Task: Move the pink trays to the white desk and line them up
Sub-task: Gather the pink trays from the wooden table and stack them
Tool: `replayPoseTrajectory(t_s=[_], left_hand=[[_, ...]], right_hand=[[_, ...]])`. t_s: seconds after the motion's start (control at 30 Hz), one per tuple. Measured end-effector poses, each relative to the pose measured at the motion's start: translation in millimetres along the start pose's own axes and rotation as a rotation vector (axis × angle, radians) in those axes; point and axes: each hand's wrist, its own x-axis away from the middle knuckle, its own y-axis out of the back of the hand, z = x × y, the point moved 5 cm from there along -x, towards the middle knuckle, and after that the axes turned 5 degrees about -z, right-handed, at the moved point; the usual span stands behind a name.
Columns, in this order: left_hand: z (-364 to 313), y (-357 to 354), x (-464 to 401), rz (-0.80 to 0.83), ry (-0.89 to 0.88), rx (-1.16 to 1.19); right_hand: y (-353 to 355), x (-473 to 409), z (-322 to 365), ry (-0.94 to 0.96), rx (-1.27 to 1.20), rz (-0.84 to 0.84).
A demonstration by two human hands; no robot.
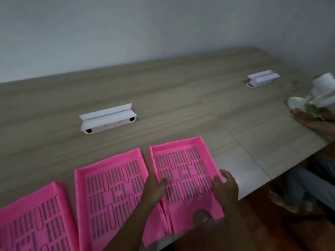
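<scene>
Pink trays sit three in a row along the near edge of the surface (163,91): the left tray (30,220), the middle tray (110,189) and the right tray (184,171), which you are handling now. Your left hand (154,187) clasps its left wall, thumb inside on the slotted floor, and your right hand (226,185) clasps its right wall the same way. This looks like the lining-up step. The right tray lies slightly skewed to the middle one, with a narrow wedge of surface showing between them at the far end while their near corners nearly touch. Your next move likely calls for a small twist so its far edge and side run parallel with its neighbour.

Much is hard to make out. The left tray is cut off by the frame, so you cannot judge its alignment. The near ends of all the trays overhang or run out of view. At far right another person's hand (308,118) rests by blurred white objects (319,95) I cannot identify. Two white cable boxes (107,118) stand farther back.
</scene>
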Motion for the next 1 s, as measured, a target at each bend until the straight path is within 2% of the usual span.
replayPoseTrajectory(t_s=[0.07, 0.2, 0.33, 0.43, 0.63, 0.8, 1.0], left_hand=[[4.9, -8.5, -3.2, 0.033, 0.061, 0.032], [11.2, -17.2, -2.2, 0.015, 0.176, 0.059], [6.7, -30.3, -9.3, 0.066, 0.159, 0.105], [-3.4, -31.8, -11.6, 0.041, 0.165, 0.138], [-34.7, -28.5, -12.4, 0.001, 0.066, 0.335], [-31.3, 21.8, -3.0, -0.129, -0.046, 0.448], [29.8, 126.0, 34.7, -0.345, -0.054, 0.341]], right_hand=[[1.9, -7.3, -2.6, -0.006, 0.053, 0.007], [-7.8, -18.5, -7.5, -0.052, 0.135, 0.134], [-16.4, -32.4, -12.3, -0.115, 0.166, 0.218], [-8.1, -44.8, -9.1, -0.117, 0.205, 0.181], [18.4, -62.2, 29.4, 0.002, 0.228, 0.042], [-0.3, -41.5, 69.7, 0.090, 0.232, 0.179], [-70.3, 37.5, 100.3, 0.274, 0.193, 0.351]])
